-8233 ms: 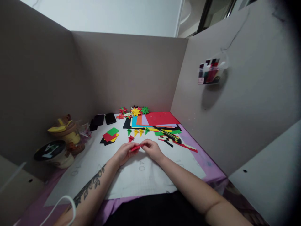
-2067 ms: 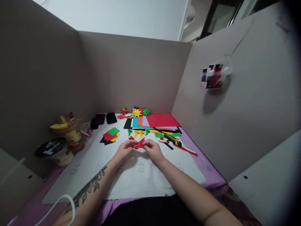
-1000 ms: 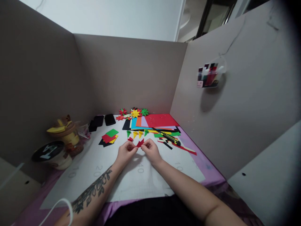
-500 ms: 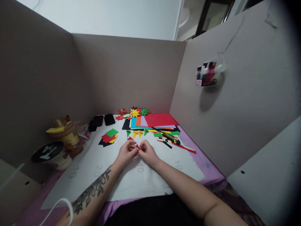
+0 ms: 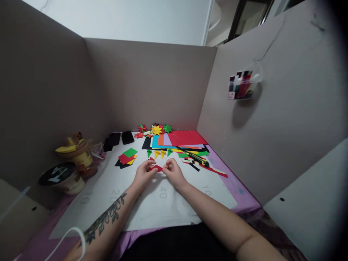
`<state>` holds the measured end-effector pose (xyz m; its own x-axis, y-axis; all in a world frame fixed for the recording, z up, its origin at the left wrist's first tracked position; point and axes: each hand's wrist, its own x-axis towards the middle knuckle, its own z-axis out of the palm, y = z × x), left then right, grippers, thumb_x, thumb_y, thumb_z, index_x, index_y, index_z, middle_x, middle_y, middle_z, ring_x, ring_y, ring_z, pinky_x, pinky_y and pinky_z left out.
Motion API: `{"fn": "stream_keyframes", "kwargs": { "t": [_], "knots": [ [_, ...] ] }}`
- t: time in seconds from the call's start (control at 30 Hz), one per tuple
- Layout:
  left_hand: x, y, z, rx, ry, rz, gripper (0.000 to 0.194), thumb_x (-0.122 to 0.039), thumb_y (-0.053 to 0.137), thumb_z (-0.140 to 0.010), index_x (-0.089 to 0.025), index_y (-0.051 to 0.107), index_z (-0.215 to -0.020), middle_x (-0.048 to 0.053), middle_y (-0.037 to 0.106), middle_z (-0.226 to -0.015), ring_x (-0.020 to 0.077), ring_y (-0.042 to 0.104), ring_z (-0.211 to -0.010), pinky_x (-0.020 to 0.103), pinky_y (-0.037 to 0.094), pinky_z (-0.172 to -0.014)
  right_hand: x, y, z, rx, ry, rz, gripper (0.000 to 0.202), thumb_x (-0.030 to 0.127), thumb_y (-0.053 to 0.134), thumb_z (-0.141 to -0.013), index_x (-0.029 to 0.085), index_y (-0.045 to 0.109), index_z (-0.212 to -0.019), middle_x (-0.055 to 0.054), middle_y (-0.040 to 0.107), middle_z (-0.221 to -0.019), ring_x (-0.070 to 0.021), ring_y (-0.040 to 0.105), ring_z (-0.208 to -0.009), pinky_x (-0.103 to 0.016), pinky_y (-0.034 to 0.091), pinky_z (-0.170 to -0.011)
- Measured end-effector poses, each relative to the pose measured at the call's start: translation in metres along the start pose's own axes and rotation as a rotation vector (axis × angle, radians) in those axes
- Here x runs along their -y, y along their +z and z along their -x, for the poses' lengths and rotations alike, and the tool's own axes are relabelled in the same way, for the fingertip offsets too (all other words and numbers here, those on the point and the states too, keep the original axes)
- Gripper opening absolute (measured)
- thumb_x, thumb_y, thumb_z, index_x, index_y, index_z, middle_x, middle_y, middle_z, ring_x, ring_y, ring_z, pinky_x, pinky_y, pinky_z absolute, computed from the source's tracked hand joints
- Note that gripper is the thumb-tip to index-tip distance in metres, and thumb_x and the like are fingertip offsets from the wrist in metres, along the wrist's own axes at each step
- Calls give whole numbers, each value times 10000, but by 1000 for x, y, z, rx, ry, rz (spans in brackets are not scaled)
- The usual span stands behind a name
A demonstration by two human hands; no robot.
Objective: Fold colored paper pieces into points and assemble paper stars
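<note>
Between both hands is a small red paper piece (image 5: 158, 168), partly covered by fingers. My left hand (image 5: 146, 172) pinches its left end between thumb and fingers. On the other side, my right hand (image 5: 173, 173) has its fingertips closed at the right end of the same paper. Just beyond the hands stands a row of small folded pieces, green (image 5: 149, 153) and yellow (image 5: 157, 154); a bit of red shows behind my left fingers. To the left lies a fanned stack of coloured paper squares (image 5: 127, 158).
Folded paper stars (image 5: 157, 130) and coloured sheets (image 5: 185, 138) lie at the back. A yellow-black utility knife (image 5: 199, 159) rests on paper strips at right. Pots (image 5: 74, 154) and a lidded tub (image 5: 63, 177) stand left. Grey panels (image 5: 149, 83) surround the white-covered table.
The red paper has turned from an upright, pointed position to a flatter one between my fingers. My hands have moved slightly apart.
</note>
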<state>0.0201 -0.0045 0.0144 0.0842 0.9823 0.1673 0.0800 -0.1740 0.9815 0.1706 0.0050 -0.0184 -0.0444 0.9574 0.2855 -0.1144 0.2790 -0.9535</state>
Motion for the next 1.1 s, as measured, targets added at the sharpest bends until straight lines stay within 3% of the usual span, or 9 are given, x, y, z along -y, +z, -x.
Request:
{"fn": "stream_keyframes", "kwargs": {
  "t": [0.17, 0.27, 0.37, 0.43, 0.53, 0.7, 0.8, 0.93, 1.1],
  "knots": [
    [4, -6, -5, -63, 5, 52, 340, -320, 686, -648, -132, 578, -910, 56, 673, -805, 164, 629, -710, 257, 475, -630, 2, -9, -2, -68, 8, 37, 341, 207, 532, -723, 228, 388, -1032, 59, 536, -642, -119, 494, -543, -222, 388, -527],
    [7, -8, -6, -80, -8, 53, 331, -331, 680, -654, -130, 585, -900, 63, 679, -805, 163, 629, -691, 255, 479, -612, 8, -11, 2, -120, -178, 290, 313, 160, 503, -730, 221, 483, -1036, -7, 571, -795, -159, 539, -714, -289, 446, -667],
    [8, -7, -6, -50, -46, 30, 297, -341, 660, -666, -128, 604, -864, 48, 674, -726, 153, 616, -630, 235, 456, -546, 15, -7, 7, -12, -401, 519, 367, 87, 497, -704, 227, 558, -1037, -65, 570, -1033, -218, 503, -1001, -379, 405, -892],
    [7, -6, -5, -11, -68, 10, 288, -353, 634, -682, -126, 622, -858, 33, 660, -666, 148, 605, -593, 224, 436, -508, 17, -3, 8, 61, -456, 579, 410, 59, 493, -696, 231, 569, -1060, -69, 574, -1070, -228, 480, -1052, -402, 378, -944],
    [6, -4, -4, 37, -69, -38, 299, -359, 600, -704, -128, 648, -888, 29, 658, -655, 141, 585, -552, 221, 421, -479, 15, -1, 8, 83, -431, 580, 411, 50, 490, -691, 224, 583, -1053, -62, 605, -1032, -221, 508, -1016, -388, 403, -919],
    [3, -4, -2, 88, -7, -172, 261, -319, 570, -732, -148, 690, -889, 47, 696, -758, 134, 570, -551, 241, 448, -525, 7, -6, 5, 15, -261, 432, 357, 117, 455, -757, 221, 575, -1077, -39, 638, -968, -174, 593, -844, -310, 474, -749],
    [2, -5, -1, 98, 29, -212, 259, -299, 552, -740, -153, 699, -895, 41, 697, -732, 145, 578, -557, 253, 456, -544, 7, -7, 4, 31, -271, 388, 355, 78, 420, -734, 220, 643, -971, -33, 655, -939, -175, 601, -868, -315, 472, -787],
    [1, -5, -1, 117, 74, -226, 255, -269, 553, -742, -160, 703, -918, 56, 716, -828, 180, 630, -702, 278, 490, -655, 8, -7, 2, 36, -273, 371, 322, 73, 453, -713, 227, 694, -863, -36, 679, -878, -187, 614, -858, -336, 473, -814],
    [1, -4, 0, 157, 122, -265, 252, -261, 591, -731, -183, 704, -943, 55, 711, -965, 208, 637, -885, 282, 487, -767, 10, -6, 2, -28, -131, 311, 191, 186, 522, -755, 223, 694, -829, -33, 691, -861, -189, 623, -816, -325, 479, -777]
  ]
}}
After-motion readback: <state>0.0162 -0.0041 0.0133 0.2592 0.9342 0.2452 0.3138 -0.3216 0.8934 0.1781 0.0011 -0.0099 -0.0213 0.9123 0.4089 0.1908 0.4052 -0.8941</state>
